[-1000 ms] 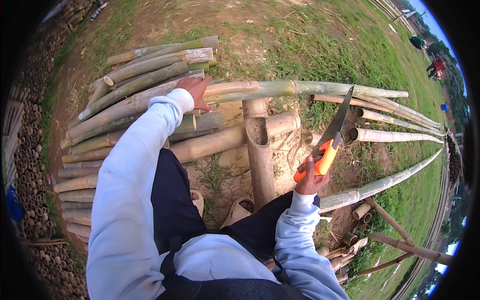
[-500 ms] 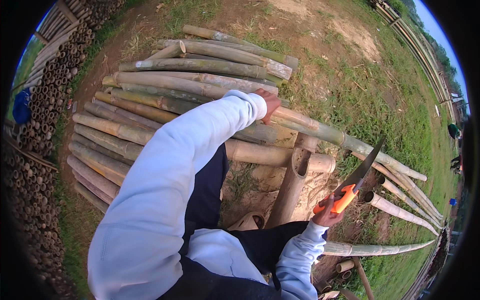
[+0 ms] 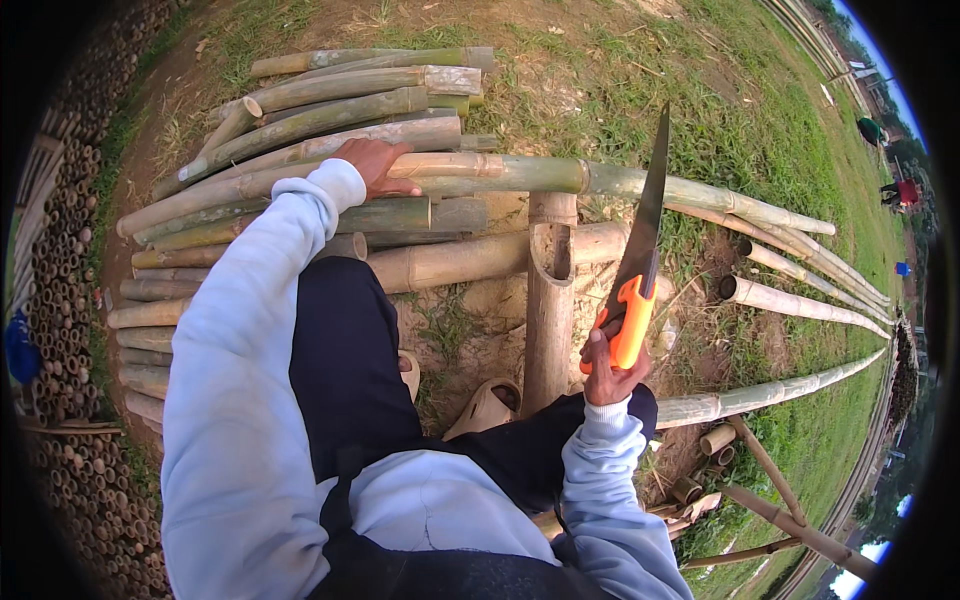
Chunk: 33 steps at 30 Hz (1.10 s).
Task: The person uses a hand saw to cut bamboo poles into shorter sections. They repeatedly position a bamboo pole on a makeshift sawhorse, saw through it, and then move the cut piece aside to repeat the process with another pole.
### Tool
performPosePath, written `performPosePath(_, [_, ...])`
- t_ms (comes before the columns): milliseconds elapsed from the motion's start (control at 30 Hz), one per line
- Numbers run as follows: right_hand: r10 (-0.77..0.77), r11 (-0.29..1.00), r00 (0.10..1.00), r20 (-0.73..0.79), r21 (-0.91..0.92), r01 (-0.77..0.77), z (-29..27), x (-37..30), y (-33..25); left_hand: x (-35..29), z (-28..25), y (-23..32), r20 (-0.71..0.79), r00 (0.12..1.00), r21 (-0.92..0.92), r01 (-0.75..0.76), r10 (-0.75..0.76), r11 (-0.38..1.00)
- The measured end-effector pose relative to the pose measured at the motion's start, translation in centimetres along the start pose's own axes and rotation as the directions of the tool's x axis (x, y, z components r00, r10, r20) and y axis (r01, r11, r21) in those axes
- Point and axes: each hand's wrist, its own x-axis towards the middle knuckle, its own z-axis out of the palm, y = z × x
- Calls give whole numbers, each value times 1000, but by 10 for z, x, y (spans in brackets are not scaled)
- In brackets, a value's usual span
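My left hand [image 3: 375, 168] is closed over a long bamboo pole [image 3: 530, 174] that runs from the stack on the left out across the grass to the right. The pole passes over a thick bamboo crosspiece [image 3: 455, 262] beside an upright bamboo post [image 3: 550, 325] with a notched, hollow top. In my right hand [image 3: 612, 368] is a handsaw [image 3: 640, 235], gripped by its orange handle. Its dark blade points away from me, with the tip beyond the pole in view. I cannot tell whether blade and pole touch.
Cut bamboo lengths [image 3: 330, 115] are stacked at the left. More long poles [image 3: 790, 300] stretch over the grass at the right, and another [image 3: 770, 393] lies nearer. Short offcuts [image 3: 718, 438] sit at the lower right. A tan clog [image 3: 485, 408] shows by the post.
The view has turned, shifting the scene leftward. My right hand has brought the saw from a rightward slant to nearly upright, so its blade now crosses the pole in view. My left hand stays on the pole.
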Motion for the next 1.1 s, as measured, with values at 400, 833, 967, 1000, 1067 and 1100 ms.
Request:
performPosePath(400, [74,994,954,291,53,-93,51,-17,-29,13,-9,24,69,989,97,125,-132,987])
performPosePath(833, [74,995,910,407,34,-96,62,-25,-7,8,-12,28,14,989,80,146,-148,986])
performPosePath(967, [132,991,930,344,-45,-124,57,-28,-7,10,-15,27,55,989,80,135,-139,988])
performPosePath(1000, [157,988,936,314,-61,-145,57,-29,-10,8,-15,26,51,988,79,140,-144,987])
performPosePath(1067, [204,978,943,263,-95,-185,63,-32,-17,8,-15,25,33,988,74,149,-151,986])
performPosePath(1100, [226,972,945,238,-110,-205,69,-34,-18,8,-15,25,38,986,72,157,-160,985])
